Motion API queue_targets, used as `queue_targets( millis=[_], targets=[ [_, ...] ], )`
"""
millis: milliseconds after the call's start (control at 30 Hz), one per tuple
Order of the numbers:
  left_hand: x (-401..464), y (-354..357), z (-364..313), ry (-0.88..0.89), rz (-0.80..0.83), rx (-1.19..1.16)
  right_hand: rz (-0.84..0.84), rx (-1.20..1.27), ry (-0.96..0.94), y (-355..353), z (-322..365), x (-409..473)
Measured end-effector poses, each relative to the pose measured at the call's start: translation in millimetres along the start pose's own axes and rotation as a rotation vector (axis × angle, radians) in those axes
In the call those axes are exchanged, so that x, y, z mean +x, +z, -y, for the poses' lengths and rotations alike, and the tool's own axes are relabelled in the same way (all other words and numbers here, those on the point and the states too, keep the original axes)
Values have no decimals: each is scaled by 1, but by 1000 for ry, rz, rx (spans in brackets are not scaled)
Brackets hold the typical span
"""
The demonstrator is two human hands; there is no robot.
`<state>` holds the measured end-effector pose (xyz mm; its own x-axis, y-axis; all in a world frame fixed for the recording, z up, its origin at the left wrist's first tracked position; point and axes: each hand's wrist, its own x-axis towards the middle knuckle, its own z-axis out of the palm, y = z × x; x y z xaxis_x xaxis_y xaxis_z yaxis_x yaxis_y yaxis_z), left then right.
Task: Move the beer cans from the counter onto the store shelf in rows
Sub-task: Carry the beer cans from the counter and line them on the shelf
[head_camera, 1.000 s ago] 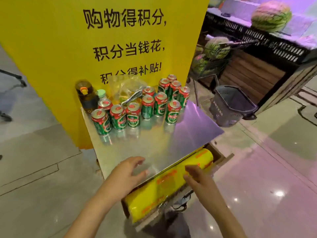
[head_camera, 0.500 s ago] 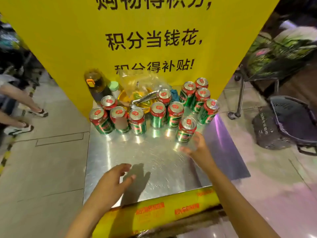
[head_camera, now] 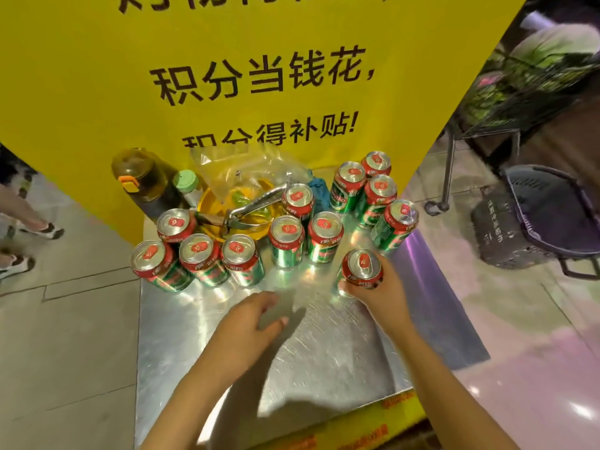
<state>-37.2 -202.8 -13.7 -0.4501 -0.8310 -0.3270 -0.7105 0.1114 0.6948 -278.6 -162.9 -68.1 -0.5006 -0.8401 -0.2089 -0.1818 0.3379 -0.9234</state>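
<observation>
My right hand (head_camera: 373,289) grips the nearest can (head_camera: 362,269) on the desk (head_camera: 324,352), since it stands apart; my left hand (head_camera: 246,329) hovers relaxed, empty.

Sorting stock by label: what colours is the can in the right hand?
Green body, red band and red tab on the can, seen in the head view.

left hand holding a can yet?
No, the left hand hovers over the bare metal counter holding nothing; only the right hand grips a can.
</observation>
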Motion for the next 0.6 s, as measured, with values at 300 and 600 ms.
queue_targets(
  millis=[300,600],
  targets=[
    [96,-15,-72,403,-191,303,-188,-27,52,-27,-7,-11],
    [139,8,-88,451,-146,867,-180,-33,64,-35,-14,-12]
  ],
)
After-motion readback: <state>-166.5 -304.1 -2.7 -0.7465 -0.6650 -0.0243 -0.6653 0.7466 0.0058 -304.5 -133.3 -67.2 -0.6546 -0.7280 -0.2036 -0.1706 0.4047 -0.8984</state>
